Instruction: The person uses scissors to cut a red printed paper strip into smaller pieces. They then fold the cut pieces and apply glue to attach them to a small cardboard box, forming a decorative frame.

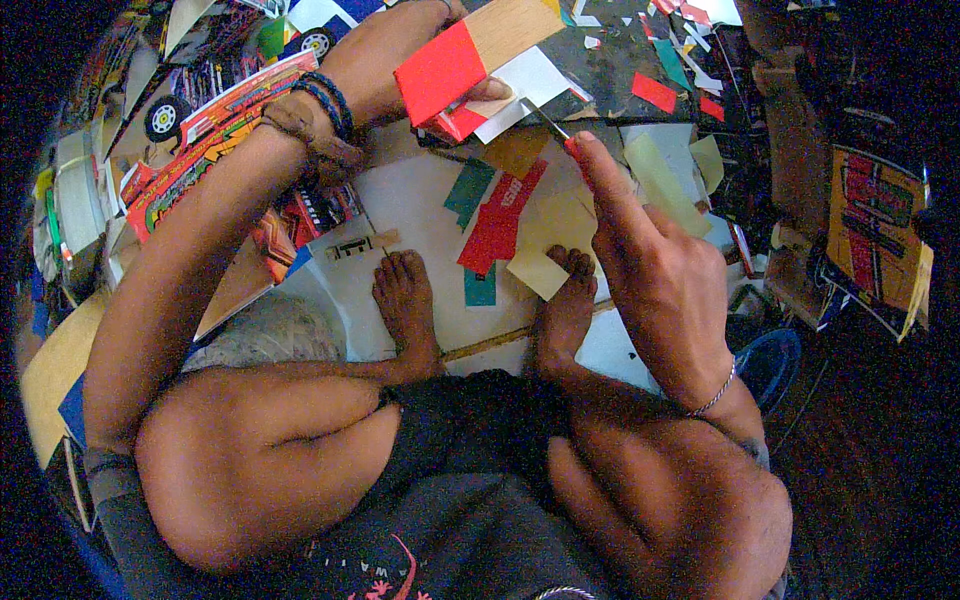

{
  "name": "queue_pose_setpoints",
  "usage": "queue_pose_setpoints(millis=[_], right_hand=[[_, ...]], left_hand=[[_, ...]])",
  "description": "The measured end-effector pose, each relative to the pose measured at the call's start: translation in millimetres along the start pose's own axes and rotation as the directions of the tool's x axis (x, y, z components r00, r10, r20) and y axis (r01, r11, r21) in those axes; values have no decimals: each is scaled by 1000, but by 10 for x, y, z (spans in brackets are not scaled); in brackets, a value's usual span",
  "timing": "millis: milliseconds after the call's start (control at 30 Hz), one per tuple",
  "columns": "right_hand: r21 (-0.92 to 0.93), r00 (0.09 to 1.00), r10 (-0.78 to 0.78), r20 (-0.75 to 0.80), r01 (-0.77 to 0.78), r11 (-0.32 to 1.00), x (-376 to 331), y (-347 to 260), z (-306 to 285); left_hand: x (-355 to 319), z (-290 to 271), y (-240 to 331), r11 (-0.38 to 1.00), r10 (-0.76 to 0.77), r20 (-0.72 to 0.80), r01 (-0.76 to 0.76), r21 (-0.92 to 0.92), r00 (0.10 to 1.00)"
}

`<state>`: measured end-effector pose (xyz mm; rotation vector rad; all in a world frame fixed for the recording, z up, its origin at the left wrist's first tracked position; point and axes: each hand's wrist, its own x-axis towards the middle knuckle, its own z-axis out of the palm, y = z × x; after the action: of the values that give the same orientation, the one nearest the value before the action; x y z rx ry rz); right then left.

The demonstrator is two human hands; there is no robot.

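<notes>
The left hand (420,45) grips a flat rectangular wooden piece half covered in red paper (470,55). The right hand (650,270) pinches a thin red-handled blade (555,130) at its lower edge. Trimming looks partway; cut coloured paper scraps (500,215) lie below the hands.

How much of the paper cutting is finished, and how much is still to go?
Quite a bit looks done: cut scraps of red, teal and yellow paper lie on the floor by the feet. In hand now: the left hand holds a red-and-tan block while the right hand works a thin blade at its white edge. How much remains cannot be told.
</notes>
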<state>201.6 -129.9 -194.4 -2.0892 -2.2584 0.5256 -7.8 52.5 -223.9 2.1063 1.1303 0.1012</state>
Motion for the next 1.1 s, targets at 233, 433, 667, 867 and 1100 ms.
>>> queue_pose_setpoints(millis=[233, 433, 667, 867, 1100], right_hand=[[-33, 1000, 10, 17, -10, 999, -15, -8, -10], [-4, 999, 24, 23, -24, 1000, -20, -12, -22], [0, 999, 14, 32, -14, 1000, -70, 7, -48], [-12, 999, 9, 49, -8, 1000, -129, 81, 5], [319, 984, 143, -106, -102, 942, -199, 242, 125]], left_hand=[[-4, -5, -14, 1000, 2, -1, -2, -9, 1000], [4, 3, -45, 997, 11, -27, -9, 78, 1000], [20, 32, -111, 997, -2, -12, 3, 77, 1000], [145, 155, -290, 981, 104, -23, -98, 168, 994], [106, 94, -169, 915, 218, -34, -192, 356, 975]])
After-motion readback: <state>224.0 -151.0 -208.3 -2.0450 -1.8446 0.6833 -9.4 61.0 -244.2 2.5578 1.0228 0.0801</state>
